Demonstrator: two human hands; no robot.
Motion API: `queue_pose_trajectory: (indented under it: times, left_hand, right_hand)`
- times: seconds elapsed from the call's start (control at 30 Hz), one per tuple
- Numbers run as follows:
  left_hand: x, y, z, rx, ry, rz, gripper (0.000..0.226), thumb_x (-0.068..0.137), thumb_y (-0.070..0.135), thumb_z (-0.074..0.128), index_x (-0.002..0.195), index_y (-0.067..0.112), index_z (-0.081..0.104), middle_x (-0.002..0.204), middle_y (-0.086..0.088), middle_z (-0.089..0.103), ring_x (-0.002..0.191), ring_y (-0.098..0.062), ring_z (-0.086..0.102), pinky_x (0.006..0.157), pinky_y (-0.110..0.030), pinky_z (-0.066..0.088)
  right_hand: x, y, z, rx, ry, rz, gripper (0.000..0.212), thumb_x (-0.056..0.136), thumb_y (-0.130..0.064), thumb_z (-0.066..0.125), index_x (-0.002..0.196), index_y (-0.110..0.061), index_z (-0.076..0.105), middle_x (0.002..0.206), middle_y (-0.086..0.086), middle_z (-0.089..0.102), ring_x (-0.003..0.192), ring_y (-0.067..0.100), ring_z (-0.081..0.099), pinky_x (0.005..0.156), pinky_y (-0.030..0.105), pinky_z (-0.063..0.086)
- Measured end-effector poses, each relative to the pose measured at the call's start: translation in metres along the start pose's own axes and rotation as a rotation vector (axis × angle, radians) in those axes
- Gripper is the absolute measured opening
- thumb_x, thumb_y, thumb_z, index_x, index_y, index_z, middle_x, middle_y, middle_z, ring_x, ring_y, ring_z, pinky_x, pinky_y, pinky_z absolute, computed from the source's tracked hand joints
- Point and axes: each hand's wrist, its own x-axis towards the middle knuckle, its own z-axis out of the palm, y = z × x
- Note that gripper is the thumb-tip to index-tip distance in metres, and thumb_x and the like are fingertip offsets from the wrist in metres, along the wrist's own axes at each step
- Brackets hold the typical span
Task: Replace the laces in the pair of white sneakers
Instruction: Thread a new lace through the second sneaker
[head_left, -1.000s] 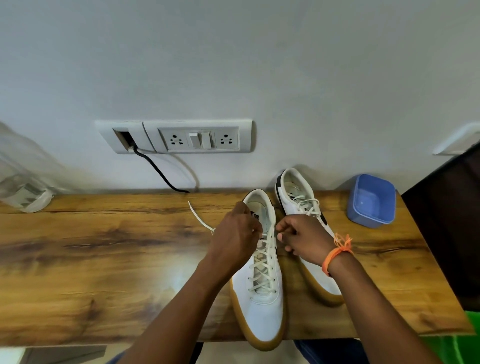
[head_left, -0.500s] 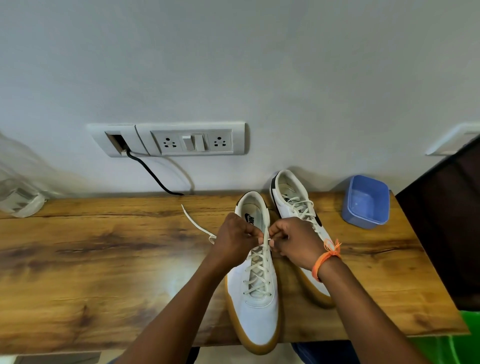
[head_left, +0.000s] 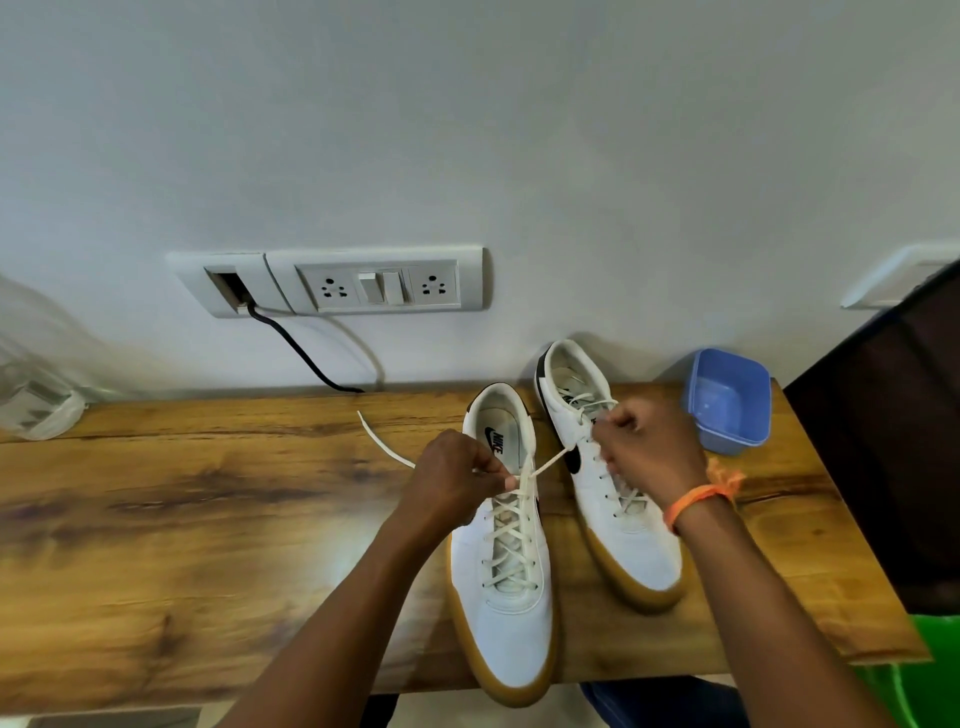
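White leather and a gum-coloured sole mark the near sneaker (head_left: 506, 587), which lies on the wooden surface (head_left: 208, 519) with its toe toward the person and its sole tip just over the front edge. Its cream lace (head_left: 511, 540) criss-crosses up the eyelets. The left hand (head_left: 454, 480) sits at the top of that lacing, its fingers (head_left: 501, 480) curled and pinching one lace strand; a loose end (head_left: 382, 441) trails out from behind this hand to the left across the wood. The right hand (head_left: 647, 457) is raised over the second sneaker (head_left: 597, 467), fingers curled round the other strand, which runs taut from the near shoe's top eyelets up to that fist. An orange thread band (head_left: 698, 499) circles the right wrist.

The second sneaker lies just beside the first, to its right and further back, heel close to the wall, already laced; the right hand and wrist cover much of its middle. A blue plastic container (head_left: 730, 397) stands near the surface's right far corner, close to that shoe's heel. On the wall (head_left: 519, 130) behind, a white socket and switch plate (head_left: 379, 283) carries a black cable (head_left: 301, 345) that drops to the back of the surface. At the far left a clear, blurred object (head_left: 36, 405) rests on the wood; what it is cannot be told. A dark panel (head_left: 883, 441) rises at the right, with something green (head_left: 924, 675) below it.
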Motion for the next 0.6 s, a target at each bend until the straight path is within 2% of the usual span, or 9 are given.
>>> queue_pose_trajectory:
  times: [0.07, 0.13, 0.2, 0.27, 0.33, 0.43, 0.5, 0.6]
  left_hand:
    - [0.001, -0.002, -0.002, 0.019, -0.013, -0.013, 0.016, 0.083, 0.030, 0.078, 0.071, 0.019, 0.075, 0.044, 0.006, 0.062, 0.058, -0.022, 0.070, 0.061, -0.014, 0.047]
    - [0.003, -0.004, -0.002, 0.031, -0.017, -0.020, 0.016, 0.082, 0.032, 0.078, 0.072, 0.020, 0.076, 0.051, -0.003, 0.067, 0.064, -0.026, 0.072, 0.058, -0.003, 0.040]
    - [0.003, -0.006, -0.003, 0.054, -0.020, -0.007, 0.013, 0.082, 0.031, 0.078, 0.074, 0.020, 0.077, 0.052, -0.002, 0.068, 0.064, -0.023, 0.071, 0.062, -0.003, 0.039]
    - [0.004, -0.007, -0.004, 0.090, -0.022, 0.020, 0.012, 0.081, 0.032, 0.079, 0.076, 0.021, 0.077, 0.049, 0.006, 0.066, 0.062, -0.017, 0.071, 0.071, -0.011, 0.042]
    - [0.004, -0.007, -0.004, 0.119, -0.020, 0.035, 0.012, 0.078, 0.035, 0.081, 0.078, 0.023, 0.078, 0.050, 0.009, 0.065, 0.062, -0.012, 0.070, 0.073, -0.018, 0.043]
    - [0.004, -0.009, -0.004, 0.154, -0.005, 0.044, 0.017, 0.075, 0.039, 0.082, 0.079, 0.024, 0.078, 0.057, 0.005, 0.069, 0.067, -0.008, 0.069, 0.068, -0.018, 0.041]
    - [0.006, -0.010, -0.005, 0.183, -0.011, 0.051, 0.018, 0.075, 0.042, 0.081, 0.079, 0.025, 0.077, 0.058, 0.005, 0.070, 0.069, -0.003, 0.067, 0.073, -0.021, 0.044]
    - [0.007, -0.012, -0.007, 0.219, -0.039, 0.047, 0.019, 0.074, 0.044, 0.082, 0.080, 0.027, 0.076, 0.057, 0.008, 0.070, 0.070, 0.001, 0.065, 0.079, -0.026, 0.049]
  right_hand:
    - [0.009, 0.009, -0.018, 0.072, 0.238, 0.038, 0.021, 0.081, -0.018, 0.060, 0.062, -0.015, 0.065, 0.053, 0.003, 0.064, 0.051, 0.022, 0.065, 0.061, 0.044, 0.058]
    - [0.014, 0.011, -0.033, 0.301, 0.458, 0.104, 0.021, 0.082, -0.019, 0.054, 0.062, -0.017, 0.061, 0.054, 0.004, 0.062, 0.049, 0.024, 0.065, 0.060, 0.050, 0.057]
    - [0.015, 0.010, -0.044, 0.562, 0.603, 0.111, 0.022, 0.085, -0.015, 0.044, 0.067, -0.019, 0.056, 0.056, 0.003, 0.061, 0.039, 0.016, 0.059, 0.049, 0.038, 0.053]
    - [0.014, 0.004, -0.051, 0.775, 0.672, 0.097, 0.019, 0.089, -0.010, 0.035, 0.078, -0.014, 0.050, 0.058, 0.003, 0.066, 0.035, 0.014, 0.054, 0.042, 0.025, 0.045]
    - [0.011, -0.001, -0.054, 0.890, 0.699, 0.081, 0.014, 0.091, -0.009, 0.032, 0.092, -0.008, 0.045, 0.069, 0.005, 0.072, 0.038, 0.019, 0.055, 0.040, 0.022, 0.045]
    - [0.008, -0.006, -0.050, 0.851, 0.710, 0.021, 0.011, 0.093, -0.010, 0.033, 0.101, -0.008, 0.041, 0.086, 0.008, 0.075, 0.043, 0.022, 0.056, 0.042, 0.022, 0.046]
    - [0.007, -0.009, -0.047, 0.763, 0.721, -0.030, 0.009, 0.093, -0.011, 0.037, 0.096, -0.016, 0.043, 0.091, 0.005, 0.075, 0.056, 0.019, 0.060, 0.048, 0.025, 0.049]
    - [0.007, -0.008, -0.047, 0.626, 0.791, -0.106, 0.018, 0.093, -0.013, 0.039, 0.088, -0.029, 0.042, 0.097, 0.002, 0.074, 0.073, 0.009, 0.065, 0.062, 0.029, 0.051]
